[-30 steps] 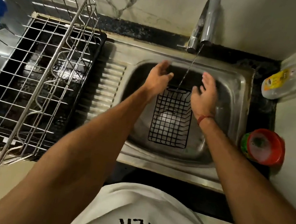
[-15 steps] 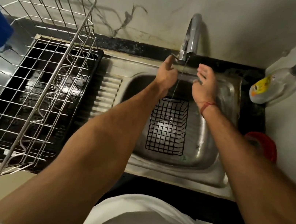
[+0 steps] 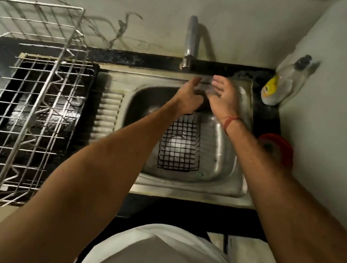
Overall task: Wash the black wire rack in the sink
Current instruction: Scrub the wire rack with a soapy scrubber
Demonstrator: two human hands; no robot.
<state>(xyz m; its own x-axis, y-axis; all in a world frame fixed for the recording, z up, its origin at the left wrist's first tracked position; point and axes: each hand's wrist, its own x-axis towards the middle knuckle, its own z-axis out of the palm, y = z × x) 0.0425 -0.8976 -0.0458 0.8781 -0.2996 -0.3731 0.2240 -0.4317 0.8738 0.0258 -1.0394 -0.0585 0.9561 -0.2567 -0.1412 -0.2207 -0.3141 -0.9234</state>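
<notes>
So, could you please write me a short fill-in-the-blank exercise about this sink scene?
1. The black wire rack lies inside the ____.
2. The red string is tied round the ____ wrist.
3. Both hands, left hand and right hand, are raised beneath the ____.
4. The bottle with the yellow label leans in the corner to the ____ of the basin.

Missing words: sink; right; tap; right

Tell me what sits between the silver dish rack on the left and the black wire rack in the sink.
In the head view, the sink's ribbed drainboard and the left forearm lie between the silver dish rack and the black wire rack.
</notes>
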